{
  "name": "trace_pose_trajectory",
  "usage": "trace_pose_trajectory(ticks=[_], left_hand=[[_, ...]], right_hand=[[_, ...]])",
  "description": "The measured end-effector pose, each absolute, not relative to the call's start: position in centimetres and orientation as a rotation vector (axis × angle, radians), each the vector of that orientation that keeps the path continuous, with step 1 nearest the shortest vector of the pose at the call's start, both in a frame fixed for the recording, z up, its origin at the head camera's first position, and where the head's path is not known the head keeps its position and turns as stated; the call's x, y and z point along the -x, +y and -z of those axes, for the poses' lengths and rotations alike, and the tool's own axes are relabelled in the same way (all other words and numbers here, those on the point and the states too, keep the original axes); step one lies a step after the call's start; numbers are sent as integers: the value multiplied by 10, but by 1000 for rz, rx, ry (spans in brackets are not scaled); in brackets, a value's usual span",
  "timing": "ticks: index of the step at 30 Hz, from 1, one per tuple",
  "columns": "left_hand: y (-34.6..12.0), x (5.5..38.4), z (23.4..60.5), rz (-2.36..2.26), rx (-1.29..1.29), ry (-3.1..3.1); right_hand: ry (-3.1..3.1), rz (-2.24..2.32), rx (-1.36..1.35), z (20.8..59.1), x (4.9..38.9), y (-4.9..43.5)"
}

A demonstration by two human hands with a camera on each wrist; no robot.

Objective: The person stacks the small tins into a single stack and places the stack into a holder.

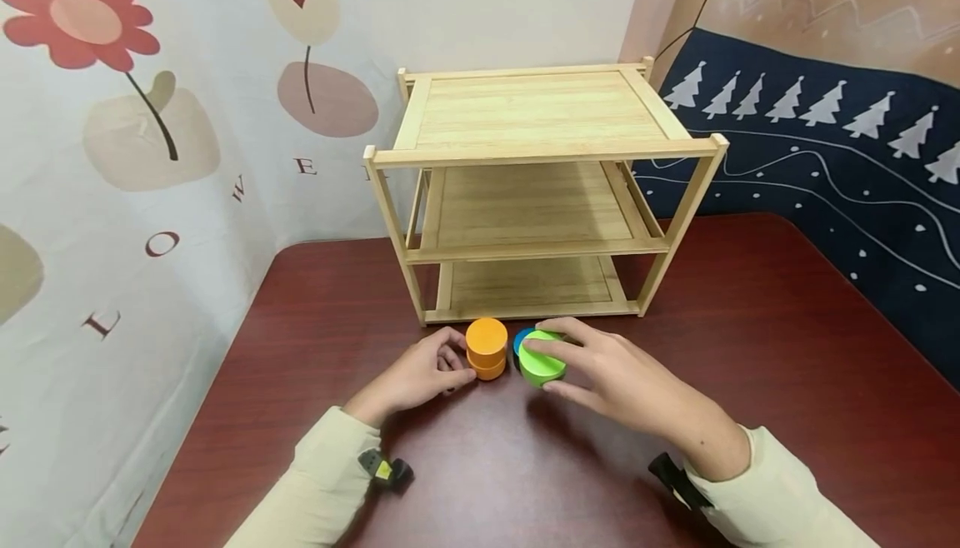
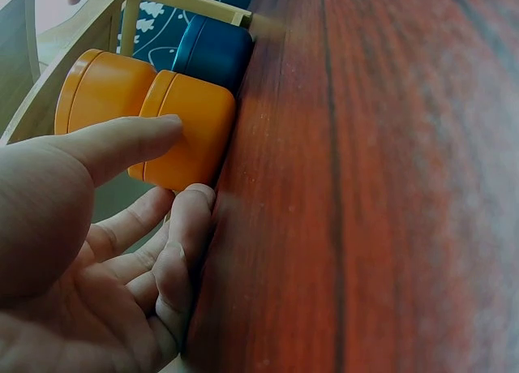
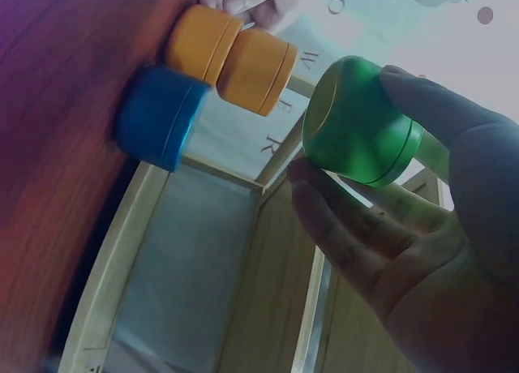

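Two small orange round lidded tins (image 1: 487, 348) stand stacked on the table, the upper one set slightly off the lower. My left hand (image 1: 422, 371) is beside the stack's left side. Its thumb lies against the lower orange tin (image 2: 192, 130) in the left wrist view, with loosely bent fingers close to the tin's side. My right hand (image 1: 611, 369) holds a green lidded tin (image 3: 357, 122) between thumb and fingers, raised off the table. A blue tin (image 3: 162, 117) stands on the table right of the stack, mostly hidden by the green one in the head view.
A three-level wooden shelf (image 1: 540, 151) stands right behind the tins. The dark red table (image 1: 315, 298) spreads around it. A wall cloth with flowers (image 1: 225, 98) hangs at the left and back, and a dark blue tree-pattern cloth (image 1: 810, 173) at the right.
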State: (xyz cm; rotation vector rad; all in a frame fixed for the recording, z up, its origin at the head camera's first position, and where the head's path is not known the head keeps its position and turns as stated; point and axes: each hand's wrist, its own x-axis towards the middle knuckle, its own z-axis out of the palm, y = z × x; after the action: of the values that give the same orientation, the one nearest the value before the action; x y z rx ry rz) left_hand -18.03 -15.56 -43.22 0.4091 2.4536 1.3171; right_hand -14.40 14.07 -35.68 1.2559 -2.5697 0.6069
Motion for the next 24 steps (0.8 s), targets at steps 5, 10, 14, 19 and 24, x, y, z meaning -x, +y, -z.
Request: trace_pose_trajectory(ticks=[5, 10, 14, 19, 24], left_hand=[[-155, 181, 434, -1326, -414, 2451], [-156, 181, 434, -1334, -425, 2450], [-156, 181, 433, -1339, -428, 2451], [-156, 181, 433, -1333, -432, 2454], [-156, 181, 435, -1331, -434, 2454]], right_hand=[[-2532, -594, -1267, 355, 148, 137], [-2521, -606, -1274, 353, 150, 133], [-2518, -601, -1276, 352, 152, 130], [-2511, -580, -1267, 351, 153, 126], [-2505, -575, -1261, 350, 155, 123]])
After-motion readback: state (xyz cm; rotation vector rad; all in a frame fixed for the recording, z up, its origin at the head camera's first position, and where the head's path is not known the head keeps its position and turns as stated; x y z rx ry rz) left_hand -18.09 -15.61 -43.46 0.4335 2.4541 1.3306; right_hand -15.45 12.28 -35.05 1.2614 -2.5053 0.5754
